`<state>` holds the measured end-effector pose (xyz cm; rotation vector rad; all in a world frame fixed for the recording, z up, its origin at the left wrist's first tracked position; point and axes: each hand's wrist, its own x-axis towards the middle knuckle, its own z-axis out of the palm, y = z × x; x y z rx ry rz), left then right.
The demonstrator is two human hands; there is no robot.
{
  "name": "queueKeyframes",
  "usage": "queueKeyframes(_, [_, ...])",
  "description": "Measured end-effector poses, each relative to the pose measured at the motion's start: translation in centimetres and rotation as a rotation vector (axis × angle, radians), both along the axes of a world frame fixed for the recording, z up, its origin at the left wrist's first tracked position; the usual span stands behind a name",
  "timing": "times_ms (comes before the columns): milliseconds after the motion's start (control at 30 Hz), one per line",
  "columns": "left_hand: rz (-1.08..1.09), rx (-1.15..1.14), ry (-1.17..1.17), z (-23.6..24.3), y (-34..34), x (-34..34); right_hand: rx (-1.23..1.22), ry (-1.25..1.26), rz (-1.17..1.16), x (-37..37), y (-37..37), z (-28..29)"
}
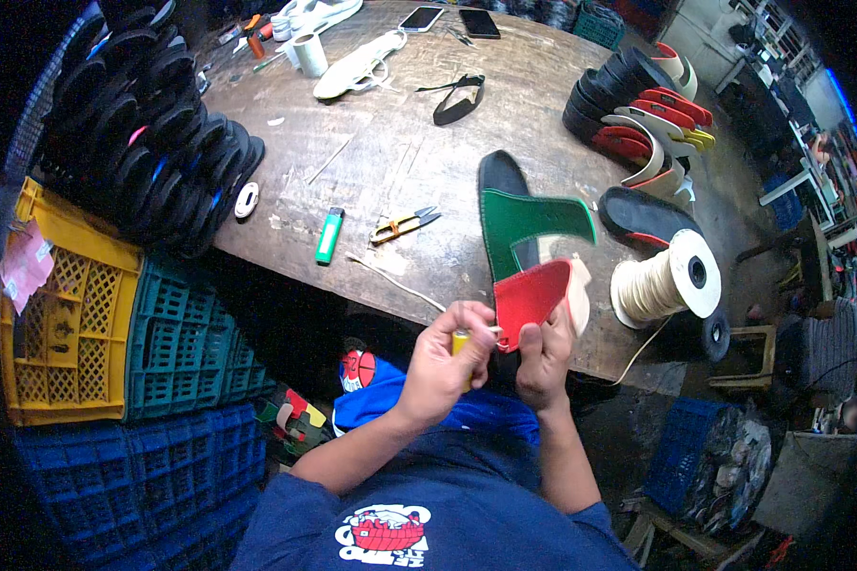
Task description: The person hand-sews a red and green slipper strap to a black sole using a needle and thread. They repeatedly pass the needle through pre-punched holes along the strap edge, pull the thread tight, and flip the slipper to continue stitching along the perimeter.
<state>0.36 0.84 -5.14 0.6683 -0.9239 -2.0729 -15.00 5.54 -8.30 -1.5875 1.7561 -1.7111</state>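
Note:
A sandal with a black sole (503, 176), a green strap (533, 221) and a red strap (531, 297) points away from me at the table's near edge. My right hand (543, 366) grips its near end, thumb on the red strap, whose pale lining shows. Beside that strap my left hand (443, 362) is closed around a small yellow-handled tool (460, 343), its working end hidden. A cream cord (400, 285) lies on the table and runs toward my left hand. Another bit of cord shows between the fingers and the red strap.
Thread snips (405, 226) and a green lighter (329, 236) lie left of the sandal. A cord spool (652, 285) stands right. Black soles (162, 143) are piled left, more straps (638, 124) right. Crates (76, 314) are stacked lower left.

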Motion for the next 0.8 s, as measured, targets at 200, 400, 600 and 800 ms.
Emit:
queueKeyframes(200, [-0.212, 0.28, 0.215, 3.4, -2.0, 5.3, 0.282, -0.383, 0.267, -2.3, -0.8, 1.8])
queueKeyframes(400, [0.918, -0.749, -0.528, 7.1, -8.7, 9.0, 0.339, -0.518, 0.274, -2.4, -0.6, 1.4])
queueKeyframes(600, [0.022, -0.846, -0.813, 3.7, -1.6, 0.6, 0.294, -0.542, 0.271, -2.4, -0.4, 0.8])
queueKeyframes(800, [0.048, -1.007, -0.769, 3.5, -1.6, -0.3, 0.29, -0.589, 0.257, -2.9, 0.0, 0.1])
